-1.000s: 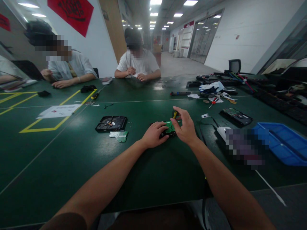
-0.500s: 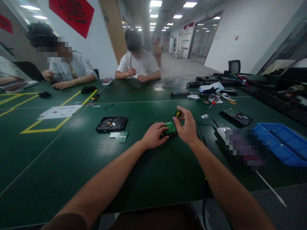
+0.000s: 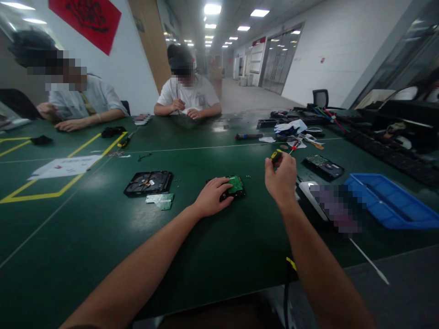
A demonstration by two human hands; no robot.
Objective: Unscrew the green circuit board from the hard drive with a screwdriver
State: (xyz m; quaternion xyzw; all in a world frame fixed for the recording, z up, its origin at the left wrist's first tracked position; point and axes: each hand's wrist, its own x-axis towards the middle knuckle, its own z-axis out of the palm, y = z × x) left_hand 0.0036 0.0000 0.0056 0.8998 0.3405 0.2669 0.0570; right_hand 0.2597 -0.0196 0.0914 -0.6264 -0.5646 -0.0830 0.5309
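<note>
My left hand [image 3: 213,196] grips a hard drive [image 3: 236,184] on the green table, its fingers across the top and the thumb at the near edge. The drive's green circuit board faces up, partly covered by those fingers. Off to the right and raised above the table, my right hand [image 3: 281,180] is closed around a yellow and black screwdriver [image 3: 275,156]. The screwdriver is apart from the drive, and its tip is hard to make out. A few tiny screws [image 3: 248,176] lie just beyond the drive's right corner.
Left of my hands lie another hard drive [image 3: 148,183] and a loose circuit board [image 3: 160,201]. A third drive [image 3: 323,167], a white device [image 3: 313,198] with a cable and a blue tray [image 3: 391,201] are at right. Two people sit across the table.
My right hand has lifted the screwdriver off the drive and moved right with it. My left hand stays on the drive. Small screws now show beside it. The view has shifted slightly right.
</note>
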